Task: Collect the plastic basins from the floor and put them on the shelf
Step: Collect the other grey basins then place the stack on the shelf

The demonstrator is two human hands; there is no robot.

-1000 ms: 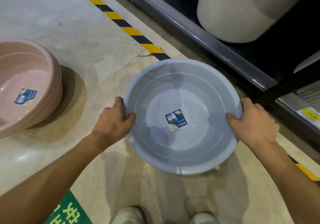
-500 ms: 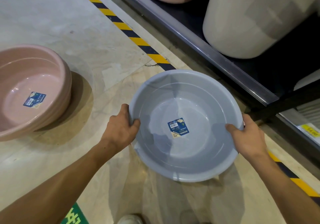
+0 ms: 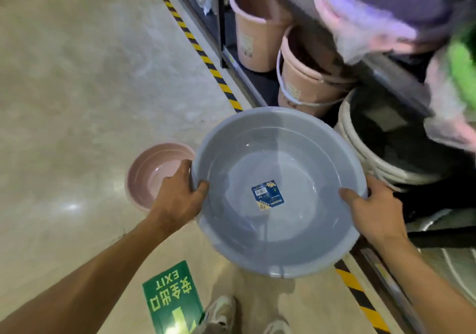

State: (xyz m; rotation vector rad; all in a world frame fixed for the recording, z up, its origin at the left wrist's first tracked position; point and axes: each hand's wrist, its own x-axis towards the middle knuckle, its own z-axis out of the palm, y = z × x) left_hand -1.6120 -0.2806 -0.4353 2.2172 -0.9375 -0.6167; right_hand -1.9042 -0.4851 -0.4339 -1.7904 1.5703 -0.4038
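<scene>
Now that the round grey plastic basin (image 3: 279,192) has come up off the pale concrete floor (image 3: 77,88), it hangs level in the air at the near right, just short of the dark metal shelf unit (image 3: 260,86). The left hand (image 3: 177,197) grips its left rim, thumb hooked inside; the right hand (image 3: 373,210) clamps the right rim the same way. A second ago the basin sat low by the shelf's foot; the lift suggests carrying is underway and placing comes next. Pink plastic buckets (image 3: 301,83) and stacked white tubs (image 3: 386,148) crowd the shelf. The round pink plastic basin (image 3: 152,173) remains on the floor, left of the grey one.
</scene>
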